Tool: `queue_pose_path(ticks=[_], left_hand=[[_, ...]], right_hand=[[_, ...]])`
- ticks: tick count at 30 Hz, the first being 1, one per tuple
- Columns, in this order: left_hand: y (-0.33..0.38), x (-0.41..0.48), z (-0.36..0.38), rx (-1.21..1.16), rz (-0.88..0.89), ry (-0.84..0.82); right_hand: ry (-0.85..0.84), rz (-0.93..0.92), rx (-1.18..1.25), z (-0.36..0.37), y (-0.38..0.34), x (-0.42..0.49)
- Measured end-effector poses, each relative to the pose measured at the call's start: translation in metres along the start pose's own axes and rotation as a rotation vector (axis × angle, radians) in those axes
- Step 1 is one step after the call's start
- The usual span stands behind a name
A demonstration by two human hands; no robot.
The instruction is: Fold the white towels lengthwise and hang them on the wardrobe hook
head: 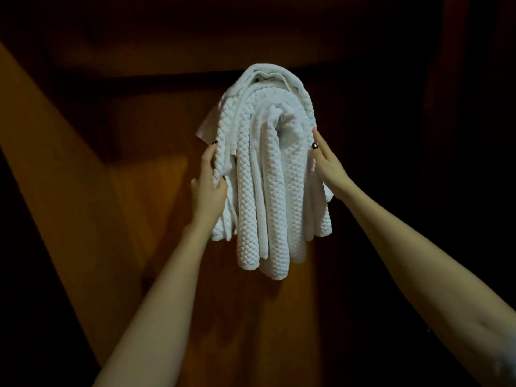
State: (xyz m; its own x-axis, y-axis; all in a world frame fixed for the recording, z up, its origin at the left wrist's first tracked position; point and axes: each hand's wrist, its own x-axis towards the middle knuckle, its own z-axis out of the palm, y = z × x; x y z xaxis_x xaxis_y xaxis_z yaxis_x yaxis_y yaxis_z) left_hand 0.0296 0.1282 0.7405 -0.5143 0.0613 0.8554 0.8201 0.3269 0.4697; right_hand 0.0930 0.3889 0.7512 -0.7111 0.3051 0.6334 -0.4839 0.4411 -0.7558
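Several white waffle-textured towels [268, 169] hang in a thick folded bunch high on the dark wooden wardrobe panel [167, 191]. The hook under them is hidden by the cloth. My left hand [208, 188] grips the left edge of the bunch, fingers curled around the outer fold. My right hand [328, 163] lies against the right edge with fingers stretched along the cloth; whether it grips or only touches I cannot tell. Both arms reach up from the bottom of the view.
The wardrobe's brown wood fills the view, lit in an orange band [64, 169] on the left and very dark on the right and at the top. A darker horizontal rail [156, 76] runs behind the top of the towels.
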Motion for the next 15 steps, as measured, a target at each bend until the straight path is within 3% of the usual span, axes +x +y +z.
queue_pose_path(ticks=[4,10,15], left_hand=[[0.006,-0.006,0.02,-0.043,-0.034,0.017],[0.012,-0.018,-0.007,0.134,-0.09,-0.257],[0.056,-0.037,-0.022,0.18,-0.101,-0.242]], right_hand=[[-0.054,-0.002,-0.016,-0.001,-0.004,-0.005],[-0.153,0.076,-0.119,-0.019,-0.02,-0.016],[-0.206,0.118,-0.213,-0.036,-0.034,-0.057]])
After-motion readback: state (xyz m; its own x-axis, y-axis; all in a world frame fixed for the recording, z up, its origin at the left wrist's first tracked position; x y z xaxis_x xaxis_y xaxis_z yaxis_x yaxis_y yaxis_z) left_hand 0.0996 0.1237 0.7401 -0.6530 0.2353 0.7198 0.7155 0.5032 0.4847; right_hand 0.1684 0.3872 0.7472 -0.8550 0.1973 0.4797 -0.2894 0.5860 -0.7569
